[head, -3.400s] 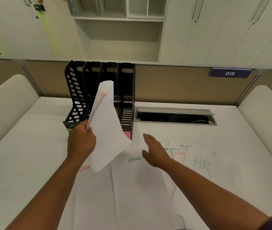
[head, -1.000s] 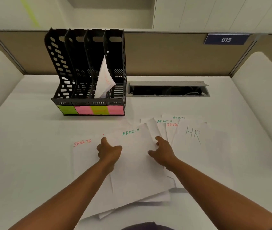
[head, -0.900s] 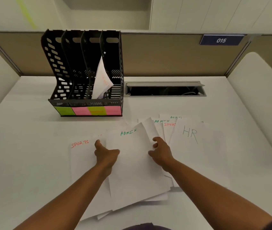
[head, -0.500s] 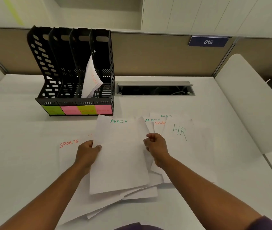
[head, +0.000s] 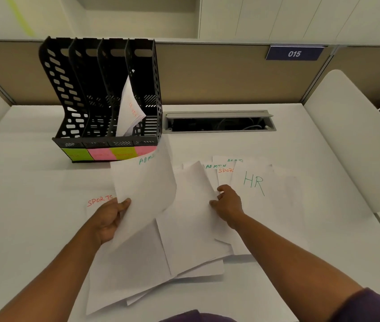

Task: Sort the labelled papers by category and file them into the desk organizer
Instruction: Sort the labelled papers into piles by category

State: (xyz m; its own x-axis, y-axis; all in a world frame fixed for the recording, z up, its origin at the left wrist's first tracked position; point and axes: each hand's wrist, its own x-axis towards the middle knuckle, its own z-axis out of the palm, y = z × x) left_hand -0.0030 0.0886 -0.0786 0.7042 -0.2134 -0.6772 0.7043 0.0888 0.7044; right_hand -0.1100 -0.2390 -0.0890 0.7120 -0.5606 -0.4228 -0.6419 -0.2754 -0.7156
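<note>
- We grip the ADMIN sheet (head: 142,194) w/ left hand (head: 109,219), thumb on top at its lower-left edge; white, green lettering at top, raised off the desk (head: 26,205) and curling, top edge overlapping the organizer's label strip.
- Right hand (head: 228,203): fingers curled, pinching edge of a blank-faced sheet (head: 191,205) in the paper spread (head: 161,263).
- Desk organizer (head: 105,96) at 11 o'clock: black, four slots, green/pink tabs; filed sheets (head: 129,110) w/ orange writing lean in the rightmost slot.
- HR sheet (head: 254,184) at 2 o'clock; SPORTS sheet (head: 99,201) at 9, partly under left hand.
- Cable hatch (head: 219,122) at 1 o'clock; plate 015 (head: 294,53) on partition.
</note>
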